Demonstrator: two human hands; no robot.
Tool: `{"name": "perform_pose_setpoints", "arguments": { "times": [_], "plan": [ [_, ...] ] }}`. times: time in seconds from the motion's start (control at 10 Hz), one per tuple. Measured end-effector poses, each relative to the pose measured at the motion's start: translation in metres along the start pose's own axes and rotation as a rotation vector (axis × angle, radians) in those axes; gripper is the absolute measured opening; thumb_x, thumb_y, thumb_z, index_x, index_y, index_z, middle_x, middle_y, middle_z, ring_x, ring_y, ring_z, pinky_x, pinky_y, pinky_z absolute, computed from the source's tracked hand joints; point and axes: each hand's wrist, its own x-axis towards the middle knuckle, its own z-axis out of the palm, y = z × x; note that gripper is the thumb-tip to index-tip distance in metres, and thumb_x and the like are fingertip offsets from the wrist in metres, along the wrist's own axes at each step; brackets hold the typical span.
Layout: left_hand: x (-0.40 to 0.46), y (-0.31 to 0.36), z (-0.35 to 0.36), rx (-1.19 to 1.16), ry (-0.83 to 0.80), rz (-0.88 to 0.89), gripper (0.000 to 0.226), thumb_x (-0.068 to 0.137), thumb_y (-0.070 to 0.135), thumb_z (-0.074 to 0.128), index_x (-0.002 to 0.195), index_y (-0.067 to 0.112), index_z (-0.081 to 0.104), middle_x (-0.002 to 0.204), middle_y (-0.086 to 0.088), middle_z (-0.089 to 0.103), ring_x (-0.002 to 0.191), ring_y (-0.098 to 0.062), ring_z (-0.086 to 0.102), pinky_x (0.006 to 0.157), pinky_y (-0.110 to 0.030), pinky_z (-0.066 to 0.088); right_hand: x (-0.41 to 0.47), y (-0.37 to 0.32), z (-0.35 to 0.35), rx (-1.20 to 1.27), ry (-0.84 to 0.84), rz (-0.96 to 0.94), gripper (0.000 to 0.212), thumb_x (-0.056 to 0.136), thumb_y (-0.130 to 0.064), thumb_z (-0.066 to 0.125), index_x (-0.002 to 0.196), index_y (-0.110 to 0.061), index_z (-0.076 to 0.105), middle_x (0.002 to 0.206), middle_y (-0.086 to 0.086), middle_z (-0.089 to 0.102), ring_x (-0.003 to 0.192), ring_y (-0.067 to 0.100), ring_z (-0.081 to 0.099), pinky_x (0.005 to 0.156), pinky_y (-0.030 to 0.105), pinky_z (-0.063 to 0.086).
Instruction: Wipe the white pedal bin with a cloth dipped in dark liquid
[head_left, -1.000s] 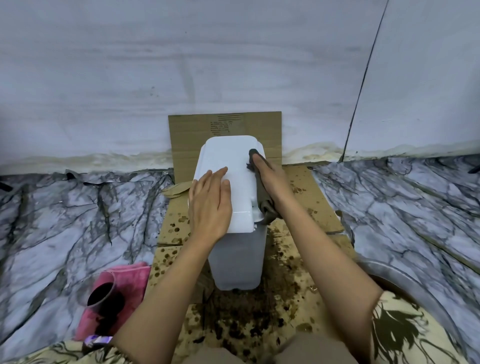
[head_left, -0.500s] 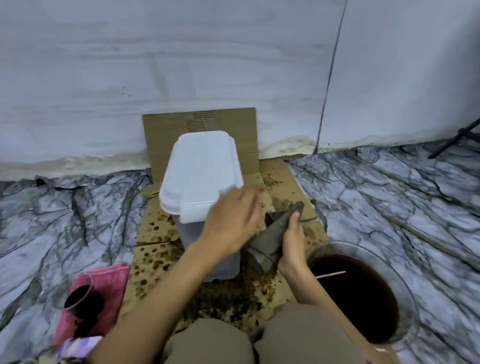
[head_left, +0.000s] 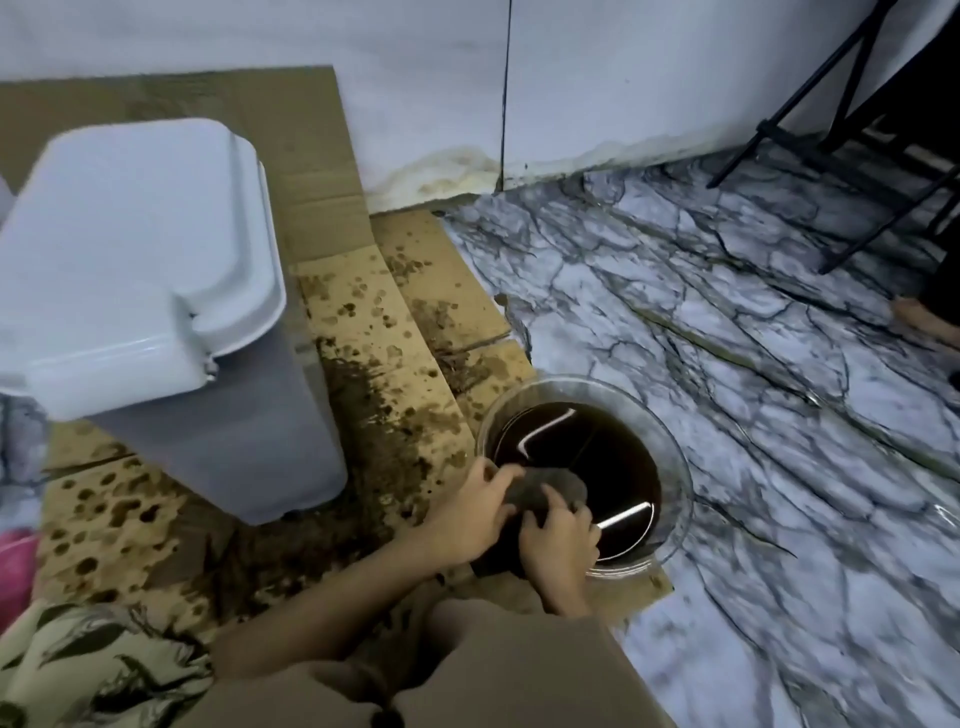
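Observation:
The white pedal bin (head_left: 156, 291) stands at the left on stained cardboard, its lid closed. To its right a clear glass bowl (head_left: 675, 467) holds dark liquid. A dark grey cloth (head_left: 545, 486) is bunched over the bowl's near left rim. My left hand (head_left: 467, 519) grips the cloth from the left. From the near side my right hand (head_left: 561, 540) grips it too, fingers curled over it. Both hands are away from the bin.
Flattened cardboard (head_left: 415, 322) spotted with dark drips lies under the bin and bowl. A marble-patterned floor (head_left: 727, 312) spreads to the right. Black stand legs (head_left: 831, 130) rise at the upper right. A pink cloth edge (head_left: 13, 571) shows at the far left.
Both hands left the bin and moved right and down to the bowl, carrying the cloth. The left hand now holds the cloth too. My view has swung right.

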Motion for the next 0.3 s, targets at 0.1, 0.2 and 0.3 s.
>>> {"name": "perform_pose_setpoints", "arguments": {
  "times": [0.1,0.2,0.3],
  "plan": [
    [-0.004,-0.011,0.008,0.259,0.003,0.051,0.036,0.101,0.034,0.035,0.131,0.022,0.049,0.139,-0.005,0.03,0.12,-0.022,0.038,0.103,-0.031,0.034,-0.003,0.009,0.01,-0.185,-0.053,-0.015,0.041,0.099,-0.036,0.037,0.14,-0.033,0.041,0.152,0.008,0.026,0.135,0.03,0.024,0.11,0.043,0.02],
    [-0.008,-0.014,-0.015,0.335,-0.057,0.037,0.041,0.099,0.04,0.037,0.136,0.025,0.043,0.143,-0.005,0.029,0.129,-0.026,0.031,0.105,-0.039,0.035,-0.008,0.005,0.011,-0.277,0.064,-0.118,0.047,0.098,-0.039,0.036,0.144,-0.035,0.031,0.157,0.007,0.012,0.139,0.028,0.015,0.11,0.045,0.018],
    [-0.02,-0.011,-0.056,0.364,0.014,0.03,0.046,0.099,0.042,0.035,0.141,0.024,0.037,0.144,-0.002,0.033,0.132,-0.023,0.029,0.107,-0.04,0.033,-0.016,-0.019,-0.005,-0.162,0.201,-0.402,0.049,0.099,-0.037,0.04,0.146,-0.033,0.029,0.16,0.001,0.006,0.144,0.024,0.009,0.112,0.045,0.016]
  ]
}}
